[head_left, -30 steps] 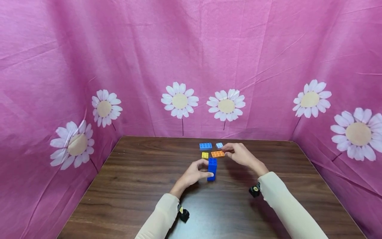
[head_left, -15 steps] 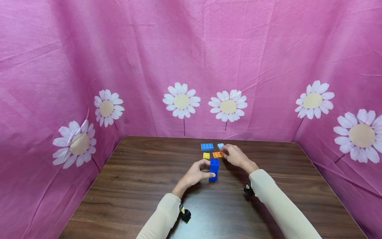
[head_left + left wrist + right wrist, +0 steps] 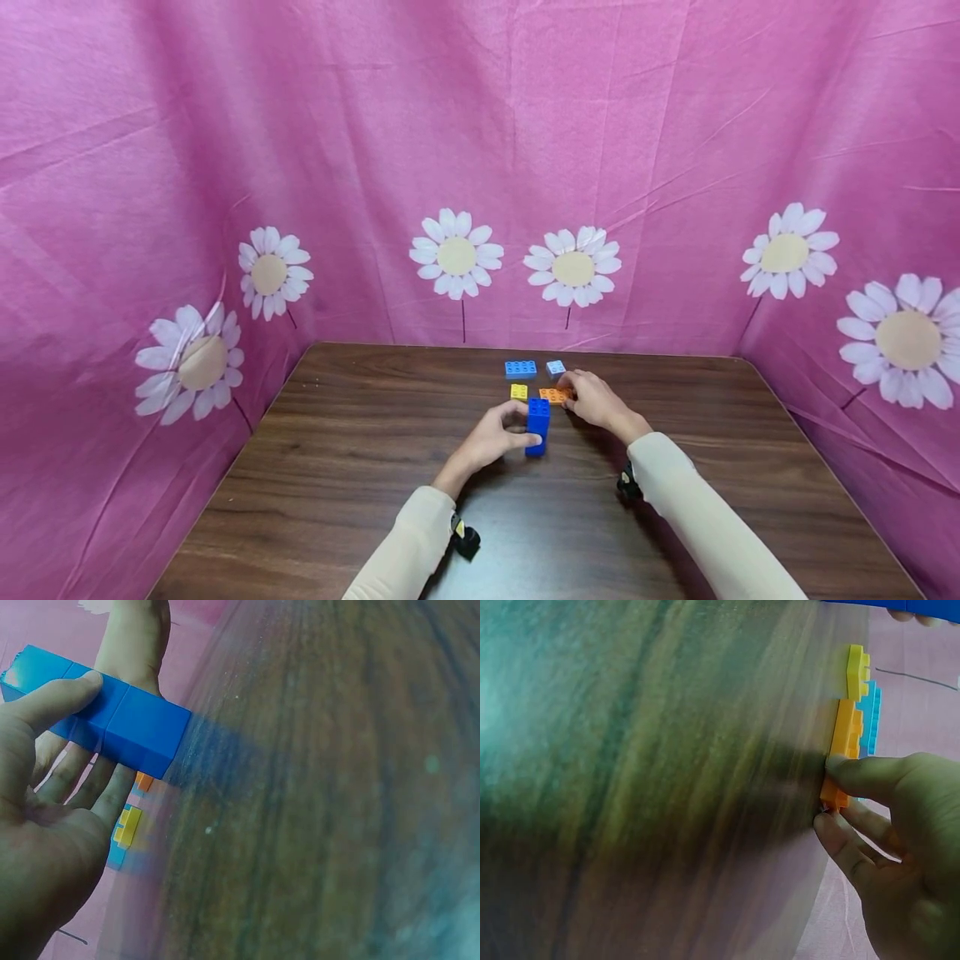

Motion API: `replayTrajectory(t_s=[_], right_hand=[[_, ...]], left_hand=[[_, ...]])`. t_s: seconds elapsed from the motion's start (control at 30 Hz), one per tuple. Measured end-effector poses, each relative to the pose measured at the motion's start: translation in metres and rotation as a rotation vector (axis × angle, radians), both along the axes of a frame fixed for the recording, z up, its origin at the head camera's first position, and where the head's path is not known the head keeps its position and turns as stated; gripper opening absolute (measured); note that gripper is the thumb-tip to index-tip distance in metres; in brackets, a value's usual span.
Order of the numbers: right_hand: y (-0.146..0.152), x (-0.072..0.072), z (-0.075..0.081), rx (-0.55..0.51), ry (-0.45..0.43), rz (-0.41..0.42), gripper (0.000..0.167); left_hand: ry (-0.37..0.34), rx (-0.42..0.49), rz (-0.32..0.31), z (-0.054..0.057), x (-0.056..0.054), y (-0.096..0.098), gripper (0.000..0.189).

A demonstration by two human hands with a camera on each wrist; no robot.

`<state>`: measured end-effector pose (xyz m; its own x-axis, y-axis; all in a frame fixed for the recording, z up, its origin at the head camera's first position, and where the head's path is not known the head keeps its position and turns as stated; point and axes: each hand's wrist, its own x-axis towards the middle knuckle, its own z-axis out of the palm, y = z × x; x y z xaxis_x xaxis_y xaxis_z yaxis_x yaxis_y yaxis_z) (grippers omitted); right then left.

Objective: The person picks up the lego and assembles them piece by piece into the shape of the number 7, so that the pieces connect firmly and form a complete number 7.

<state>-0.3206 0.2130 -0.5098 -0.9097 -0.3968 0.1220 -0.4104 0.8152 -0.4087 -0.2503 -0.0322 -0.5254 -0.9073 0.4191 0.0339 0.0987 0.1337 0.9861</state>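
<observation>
My left hand (image 3: 487, 437) grips an upright tower of dark blue toy bricks (image 3: 537, 427), thumb on the near side and fingers behind. In the left wrist view, seams divide this blue tower (image 3: 146, 729) into three bricks. Beyond it, my right hand (image 3: 600, 402) pinches the right end of an orange eight-stud brick (image 3: 552, 396), which lies low at the tabletop. The thumb presses the near side of that orange brick (image 3: 844, 735) in the right wrist view, with fingers around its end. A small yellow four-stud brick (image 3: 518, 391) sits just left of it.
Farther back on the wooden table (image 3: 360, 467) lie a light blue eight-stud brick (image 3: 520, 369) and a pale blue four-stud brick (image 3: 556, 367). A pink curtain (image 3: 360, 167) with printed daisies encloses the table's back and sides.
My right hand has come from beside the pale blue brick onto the orange brick. The orange brick has shifted slightly nearer and to the right. My left hand keeps holding the blue tower.
</observation>
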Motion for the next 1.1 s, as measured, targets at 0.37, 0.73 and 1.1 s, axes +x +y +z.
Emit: replayTrajectory(t_s=[0.37,0.73,1.1], right_hand=[[0.001,0.001,-0.002,-0.007,0.008,0.005,0.023],[0.007,0.008,0.014,-0.051,0.060,0.020,0.028],[0.002,0.022,0.050,-0.120,0.113,0.058,0.030]], left_hand=[[-0.007,0.020,-0.014,0.003,0.002,0.001,0.040],[0.080,0.150,-0.006,0.008,0.001,-0.001,0.049],[0.088,0.135,0.054,0.014,0.004,0.003,0.039]])
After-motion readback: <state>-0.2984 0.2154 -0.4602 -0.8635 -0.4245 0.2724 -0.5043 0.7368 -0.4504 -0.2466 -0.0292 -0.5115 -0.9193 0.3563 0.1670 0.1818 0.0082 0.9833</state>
